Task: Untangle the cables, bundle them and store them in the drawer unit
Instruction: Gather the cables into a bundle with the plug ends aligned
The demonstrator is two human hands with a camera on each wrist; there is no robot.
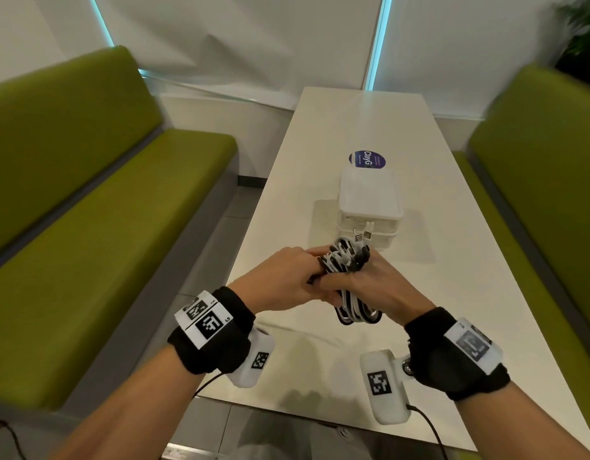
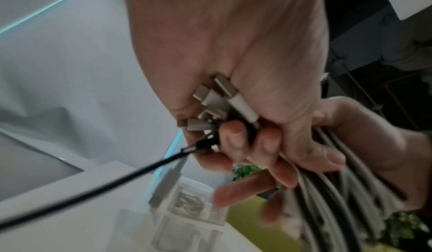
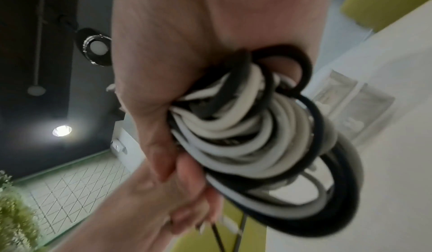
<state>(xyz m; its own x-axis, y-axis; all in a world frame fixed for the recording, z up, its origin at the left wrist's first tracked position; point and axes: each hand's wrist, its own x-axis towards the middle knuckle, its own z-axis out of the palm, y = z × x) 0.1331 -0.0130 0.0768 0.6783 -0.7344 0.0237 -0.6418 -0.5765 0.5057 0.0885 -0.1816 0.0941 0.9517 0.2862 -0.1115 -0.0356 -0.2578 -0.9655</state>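
Both hands are raised above the near part of the long white table (image 1: 453,327). The right hand (image 1: 383,287) grips the coiled bundle of black and white cables (image 1: 348,270); the left hand (image 1: 280,277) clasps the bundle's connector ends. Beyond them, on the table, stands the closed translucent white plastic drawer unit (image 1: 370,207).

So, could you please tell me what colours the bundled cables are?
The cable bundle mixes white and black cables; the right wrist view shows it best.
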